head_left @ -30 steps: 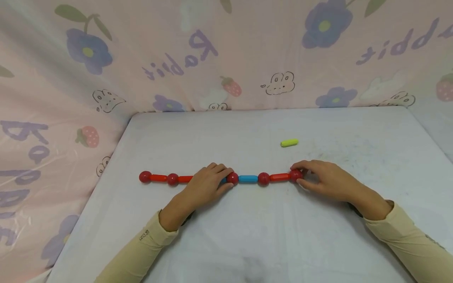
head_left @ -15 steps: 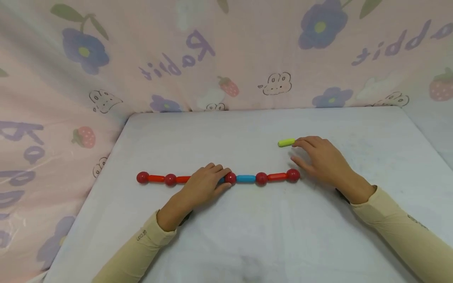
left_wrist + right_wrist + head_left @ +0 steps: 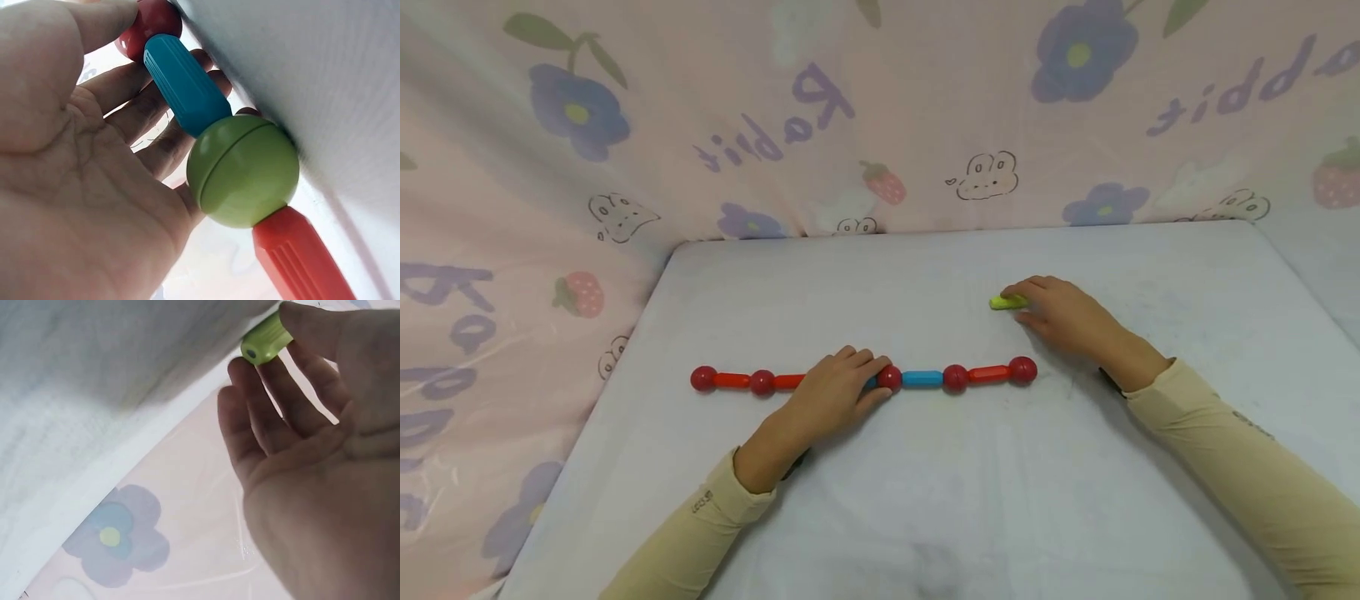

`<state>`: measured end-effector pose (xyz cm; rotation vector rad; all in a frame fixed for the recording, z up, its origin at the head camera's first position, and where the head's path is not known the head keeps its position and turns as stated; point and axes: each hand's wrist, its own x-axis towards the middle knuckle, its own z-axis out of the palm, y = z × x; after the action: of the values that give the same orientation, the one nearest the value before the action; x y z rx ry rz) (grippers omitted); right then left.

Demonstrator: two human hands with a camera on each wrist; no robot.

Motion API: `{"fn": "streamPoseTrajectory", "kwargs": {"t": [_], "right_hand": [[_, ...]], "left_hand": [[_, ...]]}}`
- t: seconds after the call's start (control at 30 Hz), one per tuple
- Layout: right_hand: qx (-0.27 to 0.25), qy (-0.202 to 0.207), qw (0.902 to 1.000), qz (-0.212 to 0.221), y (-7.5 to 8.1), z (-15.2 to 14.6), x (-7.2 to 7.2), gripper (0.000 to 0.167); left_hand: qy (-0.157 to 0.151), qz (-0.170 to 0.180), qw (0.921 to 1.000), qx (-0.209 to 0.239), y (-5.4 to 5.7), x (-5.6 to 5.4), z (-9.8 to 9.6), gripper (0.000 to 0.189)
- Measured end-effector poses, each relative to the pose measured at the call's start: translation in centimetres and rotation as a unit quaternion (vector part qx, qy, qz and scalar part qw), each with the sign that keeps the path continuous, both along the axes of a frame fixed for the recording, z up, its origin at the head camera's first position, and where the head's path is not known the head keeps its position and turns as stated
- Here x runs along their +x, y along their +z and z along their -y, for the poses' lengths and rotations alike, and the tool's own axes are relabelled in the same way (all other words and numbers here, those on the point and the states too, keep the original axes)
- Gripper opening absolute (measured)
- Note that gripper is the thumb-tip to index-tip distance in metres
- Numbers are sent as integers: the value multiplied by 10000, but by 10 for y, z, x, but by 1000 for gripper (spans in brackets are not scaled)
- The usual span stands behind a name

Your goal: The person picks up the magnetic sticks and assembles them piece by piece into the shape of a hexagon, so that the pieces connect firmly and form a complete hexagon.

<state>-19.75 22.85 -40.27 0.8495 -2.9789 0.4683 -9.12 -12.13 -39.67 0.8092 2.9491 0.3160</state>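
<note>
A straight chain of toy building balls and sticks lies across the white table (image 3: 940, 500). My left hand (image 3: 831, 392) rests over its middle and holds a red ball (image 3: 890, 379) between thumb and fingers. Under that palm, the left wrist view shows a blue stick (image 3: 187, 84), a green ball (image 3: 244, 172) and a red stick (image 3: 300, 256); the head view hides the green ball. Beyond the chain, my right hand (image 3: 1063, 317) pinches a yellow-green stick (image 3: 265, 337) by its right part. A small dark dot marks the stick's end.
Right of my left hand, the chain runs on with a blue stick (image 3: 922, 379), a red ball (image 3: 955, 379), a red stick (image 3: 988, 375) and a red end ball (image 3: 1022, 370). Another red ball (image 3: 703, 379) ends it at left. A printed pink curtain (image 3: 910, 100) borders the table.
My right hand has let go of the red end ball, moved away to the back and taken hold of the yellow-green stick. The left hand has stayed on the chain.
</note>
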Motion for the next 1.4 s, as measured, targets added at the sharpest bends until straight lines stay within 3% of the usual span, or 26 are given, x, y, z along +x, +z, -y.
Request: {"fn": "streamPoseTrajectory", "kwargs": {"t": [0.33,0.93,1.4], "right_hand": [[-18,-192,9996,192,-1,0,2,33],[-35,-196,9997,157,0,0,4,29],[-91,-158,9998,-8,1,-3,7,27]], "left_hand": [[-7,-74,10000,-11,-1,0,-1,48],[-20,-123,9999,-34,-2,0,0,47],[-214,-448,9986,-180,-4,0,0,45]]}}
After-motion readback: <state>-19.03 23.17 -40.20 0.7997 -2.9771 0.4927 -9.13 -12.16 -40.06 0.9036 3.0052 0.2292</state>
